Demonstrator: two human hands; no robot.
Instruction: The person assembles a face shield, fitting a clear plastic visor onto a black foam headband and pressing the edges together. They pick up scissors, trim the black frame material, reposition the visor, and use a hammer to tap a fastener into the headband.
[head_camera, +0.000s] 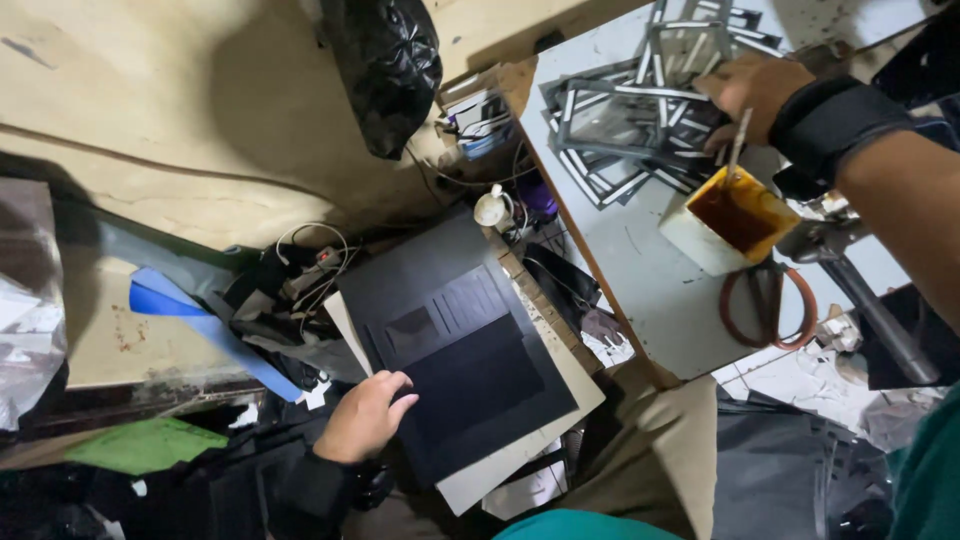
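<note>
black board flat, matte | left hand on edge

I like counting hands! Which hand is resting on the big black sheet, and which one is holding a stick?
The left hand rests flat on the large black sheet. The right hand holds a thin stick dipped in the square tub of brown liquid.

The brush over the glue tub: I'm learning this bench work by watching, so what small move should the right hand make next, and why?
Probably dip the brush down into the glue tub. The right hand holds it just above the brown liquid, while the left hand already rests on the black sheet, which looks bare of glue.
</note>
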